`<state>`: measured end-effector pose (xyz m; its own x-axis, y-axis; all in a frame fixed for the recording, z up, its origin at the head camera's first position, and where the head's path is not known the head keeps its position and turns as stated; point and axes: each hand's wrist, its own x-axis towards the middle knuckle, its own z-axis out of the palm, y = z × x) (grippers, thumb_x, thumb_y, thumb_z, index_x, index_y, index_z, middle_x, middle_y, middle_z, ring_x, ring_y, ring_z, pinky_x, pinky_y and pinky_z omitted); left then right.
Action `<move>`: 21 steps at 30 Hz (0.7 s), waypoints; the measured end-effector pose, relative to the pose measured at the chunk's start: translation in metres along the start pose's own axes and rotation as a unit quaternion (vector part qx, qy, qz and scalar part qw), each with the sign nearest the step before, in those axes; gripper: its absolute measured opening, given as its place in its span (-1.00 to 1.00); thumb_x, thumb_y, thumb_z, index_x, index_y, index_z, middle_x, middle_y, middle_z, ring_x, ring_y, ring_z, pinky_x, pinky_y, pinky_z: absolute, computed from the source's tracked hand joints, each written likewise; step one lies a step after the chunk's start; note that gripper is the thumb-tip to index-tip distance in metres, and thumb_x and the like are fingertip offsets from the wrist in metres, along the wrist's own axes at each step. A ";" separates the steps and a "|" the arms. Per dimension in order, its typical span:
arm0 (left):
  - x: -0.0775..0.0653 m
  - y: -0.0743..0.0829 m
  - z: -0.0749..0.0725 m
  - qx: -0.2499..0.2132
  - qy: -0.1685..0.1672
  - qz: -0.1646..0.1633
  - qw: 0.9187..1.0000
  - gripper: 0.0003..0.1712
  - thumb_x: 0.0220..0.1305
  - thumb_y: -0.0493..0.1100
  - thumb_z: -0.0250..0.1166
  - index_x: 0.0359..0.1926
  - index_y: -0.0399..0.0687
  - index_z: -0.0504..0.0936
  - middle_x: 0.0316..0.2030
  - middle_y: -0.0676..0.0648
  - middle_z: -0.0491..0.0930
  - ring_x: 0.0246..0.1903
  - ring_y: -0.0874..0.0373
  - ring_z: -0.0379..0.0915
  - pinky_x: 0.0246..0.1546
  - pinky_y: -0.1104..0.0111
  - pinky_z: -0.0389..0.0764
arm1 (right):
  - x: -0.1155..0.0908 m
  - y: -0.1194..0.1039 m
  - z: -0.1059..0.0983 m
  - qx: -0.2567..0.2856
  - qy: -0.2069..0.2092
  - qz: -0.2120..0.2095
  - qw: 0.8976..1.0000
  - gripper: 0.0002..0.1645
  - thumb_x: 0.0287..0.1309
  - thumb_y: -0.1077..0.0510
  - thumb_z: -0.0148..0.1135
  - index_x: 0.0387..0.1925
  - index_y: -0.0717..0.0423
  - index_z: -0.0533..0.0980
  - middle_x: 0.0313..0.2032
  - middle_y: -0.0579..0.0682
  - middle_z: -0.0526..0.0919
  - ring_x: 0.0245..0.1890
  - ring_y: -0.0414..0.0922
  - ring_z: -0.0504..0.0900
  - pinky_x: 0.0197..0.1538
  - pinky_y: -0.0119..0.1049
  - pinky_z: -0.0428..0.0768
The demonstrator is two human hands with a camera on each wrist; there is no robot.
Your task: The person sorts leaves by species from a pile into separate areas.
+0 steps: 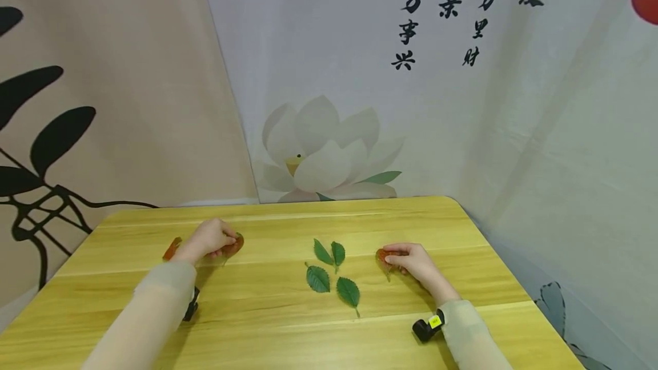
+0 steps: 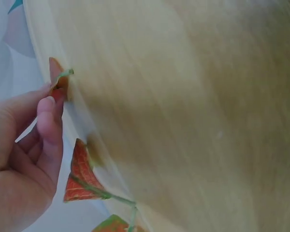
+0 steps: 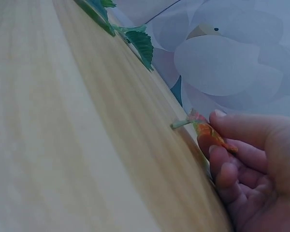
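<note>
With twelve o'clock toward the far edge of the bench (image 1: pixel 267 336), and the four green leaves as the dial's centre, the left hand (image 1: pixel 211 238) lies between nine and ten o'clock. Its thumb and fingers pinch a reddish leaf (image 1: pixel 235 244), which pokes out on the hand's three o'clock side. An orange-red leaf (image 1: pixel 171 249) shows at nine o'clock from that hand, partly hidden behind the wrist.

The left wrist view shows a red, triangular leaf (image 2: pixel 84 176) at between five and six o'clock from the pinched one, its stem reaching toward that of a green-and-orange leaf (image 2: pixel 113 224) cut off by the bottom edge. I cannot tell which of these matches the leaf beside the wrist in the head view.

The right hand (image 1: pixel 411 261) is near three o'clock, gripping a red leaf (image 1: pixel 381 257) between thumb and fingers; the stem points toward six o'clock in the head view.

Within the green group, one leaf (image 1: pixel 323 251) sits at eleven o'clock, a narrower one (image 1: pixel 338 254) at one, a broad one (image 1: pixel 318 278) at eight and another (image 1: pixel 348 292) between four and five. Behind the bench hangs a backdrop (image 1: pixel 319 33) with a lotus print.
</note>
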<state>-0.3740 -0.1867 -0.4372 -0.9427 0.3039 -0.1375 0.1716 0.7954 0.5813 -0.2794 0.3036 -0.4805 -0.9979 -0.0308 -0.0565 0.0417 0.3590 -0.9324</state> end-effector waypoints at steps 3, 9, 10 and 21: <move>-0.003 0.000 -0.002 0.001 -0.015 0.011 1.000 -0.71 0.29 -0.32 0.25 -0.01 -0.38 0.65 -0.60 -0.03 0.60 -0.78 0.26 0.32 -0.72 0.42 0.42 | 0.000 -0.001 0.001 0.000 0.000 0.000 1.000 -0.60 0.18 0.25 0.32 0.05 0.30 0.59 -0.14 0.11 0.68 -0.45 -0.14 0.54 -0.52 -0.39 0.45; -0.012 -0.001 -0.001 -0.013 -0.023 0.025 0.999 -0.64 0.27 -0.32 0.28 0.08 -0.37 0.61 -0.52 -0.01 0.65 -0.81 0.28 0.21 -0.75 0.46 0.31 | -0.002 -0.002 0.001 -0.005 0.002 -0.004 1.000 -0.60 0.18 0.23 0.32 0.05 0.31 0.58 -0.18 0.09 0.69 -0.43 -0.13 0.55 -0.51 -0.38 0.46; -0.013 -0.001 0.000 -0.019 -0.021 0.023 0.999 -0.64 0.28 -0.31 0.27 0.09 -0.36 0.60 -0.55 -0.01 0.63 -0.82 0.29 0.19 -0.76 0.47 0.29 | -0.003 -0.002 0.000 -0.006 0.003 -0.005 1.000 -0.59 0.18 0.23 0.32 0.05 0.31 0.58 -0.18 0.09 0.69 -0.43 -0.14 0.55 -0.51 -0.38 0.46; -0.026 0.000 0.008 -0.102 -0.025 -0.036 0.994 -0.49 0.38 -0.30 0.18 0.32 -0.31 0.39 -0.77 -0.06 0.45 -0.81 0.24 0.28 -0.76 0.47 0.31 | -0.006 -0.003 0.002 -0.011 0.009 -0.011 1.000 -0.58 0.18 0.22 0.32 0.05 0.35 0.57 -0.19 0.10 0.69 -0.44 -0.13 0.54 -0.51 -0.36 0.47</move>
<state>-0.3470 -0.1902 -0.4404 -0.9339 0.2809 -0.2212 0.0388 0.6947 0.7182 -0.2736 0.3007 -0.4784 -0.9993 -0.0228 -0.0298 0.0189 0.3784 -0.9254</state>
